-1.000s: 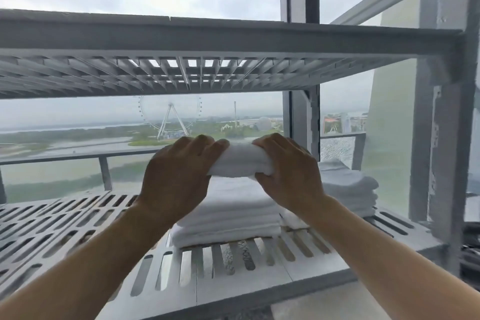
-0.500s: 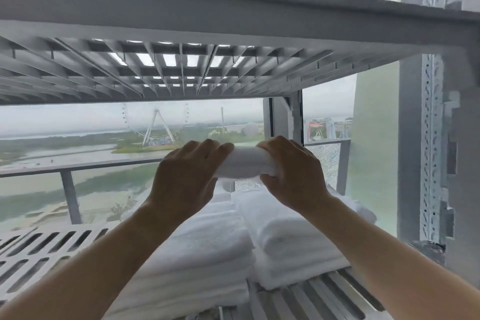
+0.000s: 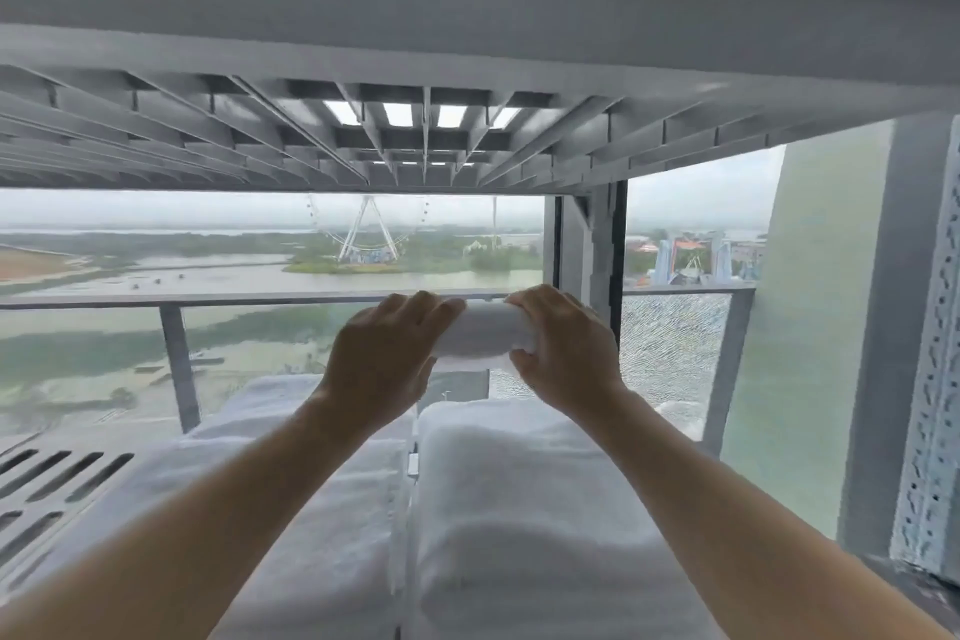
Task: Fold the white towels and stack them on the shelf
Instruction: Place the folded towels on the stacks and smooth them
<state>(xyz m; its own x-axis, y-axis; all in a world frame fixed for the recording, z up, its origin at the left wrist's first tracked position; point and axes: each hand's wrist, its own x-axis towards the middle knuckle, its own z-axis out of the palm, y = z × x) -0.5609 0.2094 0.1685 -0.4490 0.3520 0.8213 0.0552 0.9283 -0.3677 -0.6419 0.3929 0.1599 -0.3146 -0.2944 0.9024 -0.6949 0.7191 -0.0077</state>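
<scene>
Your left hand (image 3: pixel 382 359) and right hand (image 3: pixel 563 346) clench the folded towel (image 3: pixel 485 335); releasing unevenly risks unfolding over the stacks (image 3: pixel 519 509).

Both ends of the rolled towel (image 3: pixel 485 335) are sitting hidden inside the left hand (image 3: pixel 382 353) and right hand (image 3: pixel 563 346); the two towel stacks, left stack (image 3: pixel 311 509) and right stack (image 3: pixel 519 509), are running off the bottom edge; forearms are covering their near parts; shelf (image 3: pixel 57 478) slots are blurring at left.
</scene>
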